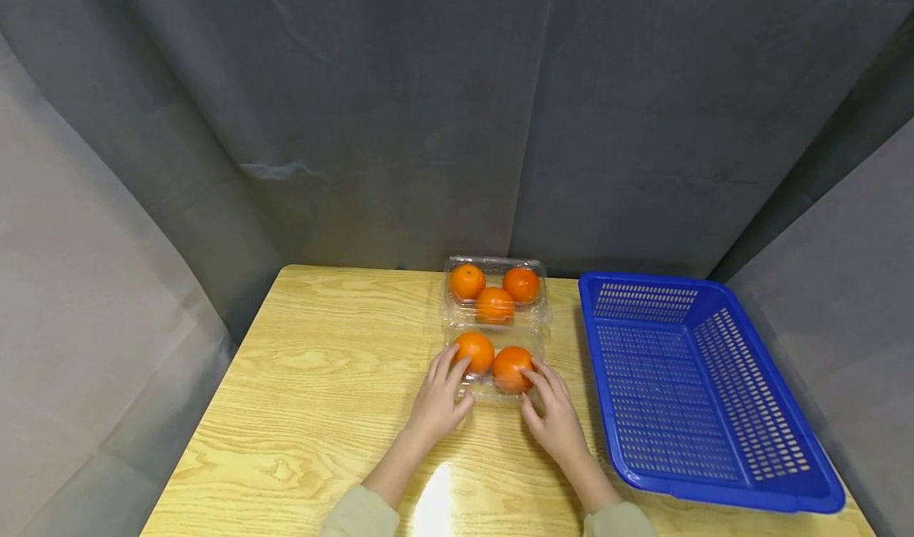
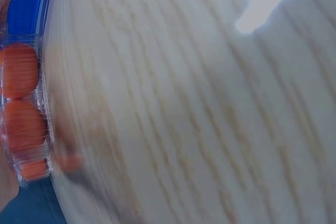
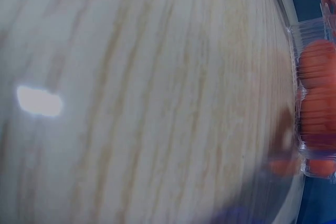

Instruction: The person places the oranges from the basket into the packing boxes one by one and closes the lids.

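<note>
Two oranges, a left one and a right one, sit in a clear plastic container near the table's middle. My left hand reaches in from the left, its fingers over the left orange's side and its thumb apart. From the other side my right hand touches the right orange with its fingertips, thumb at the container's front edge. Behind lies a clear plastic tray with three oranges; whether the two plastic pieces are joined I cannot tell. The wrist views show oranges through the plastic wall.
A blue plastic basket with slotted walls stands on the table at the right, with nothing inside. The wooden table extends to the left. Grey curtains hang behind and at both sides.
</note>
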Tool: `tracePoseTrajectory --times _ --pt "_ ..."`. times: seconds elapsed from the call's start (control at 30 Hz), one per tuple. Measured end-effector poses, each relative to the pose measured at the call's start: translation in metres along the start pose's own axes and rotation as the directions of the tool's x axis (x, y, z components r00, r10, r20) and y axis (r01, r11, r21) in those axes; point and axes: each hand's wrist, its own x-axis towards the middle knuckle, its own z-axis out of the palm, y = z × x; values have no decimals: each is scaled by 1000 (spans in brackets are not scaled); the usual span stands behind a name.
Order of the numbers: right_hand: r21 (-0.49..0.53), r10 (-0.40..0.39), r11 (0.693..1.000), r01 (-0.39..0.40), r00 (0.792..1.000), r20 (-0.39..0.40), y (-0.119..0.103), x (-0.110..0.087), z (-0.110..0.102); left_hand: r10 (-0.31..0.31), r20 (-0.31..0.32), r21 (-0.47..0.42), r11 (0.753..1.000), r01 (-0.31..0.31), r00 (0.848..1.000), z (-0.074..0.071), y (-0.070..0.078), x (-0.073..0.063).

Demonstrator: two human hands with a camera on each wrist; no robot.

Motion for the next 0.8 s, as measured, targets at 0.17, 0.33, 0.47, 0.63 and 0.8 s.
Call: tracePoseTrajectory --times 0.17,0.33,0.47,0.63,0.8 --pt "0 4 1000 -4 1000 -11 2 2 2 -26 29 -17 1000 26 999 -1 0 3" --pt "14 20 1000 -20 1000 6 4 3 3 -42 39 -24 999 43 998 -1 0 6" --pt "13 17 1000 -17 1000 5 5 4 3 -43 38 -16 999 44 998 -1 0 7" --pt "6 3 1000 -3 1000 -5 6 4 3 -40 35 -21 999 40 999 -1 0 7" --pt "-13 25 1000 -25 1000 9 2 5 2 -41 42 -17 999 42 998 -1 0 7"
